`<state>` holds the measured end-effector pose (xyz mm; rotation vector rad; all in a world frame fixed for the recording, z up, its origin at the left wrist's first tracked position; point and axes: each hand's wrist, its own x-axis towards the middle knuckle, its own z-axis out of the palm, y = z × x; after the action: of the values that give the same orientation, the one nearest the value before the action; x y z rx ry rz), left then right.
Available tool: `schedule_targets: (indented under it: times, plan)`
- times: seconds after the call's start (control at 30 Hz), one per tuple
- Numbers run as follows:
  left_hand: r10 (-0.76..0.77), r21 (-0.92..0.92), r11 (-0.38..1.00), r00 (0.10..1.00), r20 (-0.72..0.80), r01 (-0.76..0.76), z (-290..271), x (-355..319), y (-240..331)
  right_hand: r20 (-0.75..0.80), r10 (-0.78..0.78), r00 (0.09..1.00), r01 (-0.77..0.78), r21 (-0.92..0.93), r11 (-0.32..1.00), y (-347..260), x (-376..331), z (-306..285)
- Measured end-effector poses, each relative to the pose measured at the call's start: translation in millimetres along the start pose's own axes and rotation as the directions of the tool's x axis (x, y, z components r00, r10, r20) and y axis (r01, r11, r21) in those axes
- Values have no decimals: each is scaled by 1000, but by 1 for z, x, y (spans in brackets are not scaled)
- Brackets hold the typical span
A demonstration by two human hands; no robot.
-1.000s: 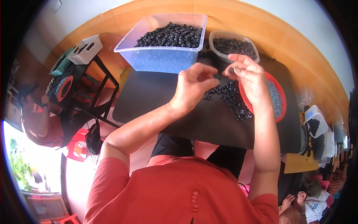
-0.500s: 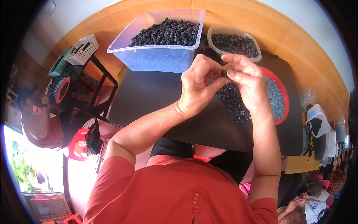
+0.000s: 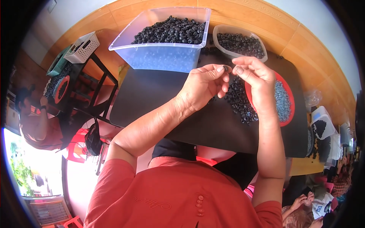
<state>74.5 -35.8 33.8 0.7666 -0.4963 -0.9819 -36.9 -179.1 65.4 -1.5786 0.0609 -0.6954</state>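
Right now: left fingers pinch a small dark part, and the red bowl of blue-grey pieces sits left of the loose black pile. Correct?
Not quite: the head view shows the red bowl of blue-grey pieces right of the loose black pile. The left fingers do pinch a small dark part.

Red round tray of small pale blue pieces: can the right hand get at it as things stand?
Likely yes: the right hand is raised close by, and the red round tray has its right side uncovered; only that wrist and forearm overlap its left side in view.
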Motion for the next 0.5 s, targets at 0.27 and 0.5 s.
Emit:
schedule_targets:
  times: [0.27,0.5]
  plan:
    - [-30,-72,997,996,88,36,-9,4,-2,147,-173,974,212,-312,926,1,-1,4]
    - [-63,-86,993,987,151,77,-8,1,-2,215,-301,929,364,-381,850,2,0,4]
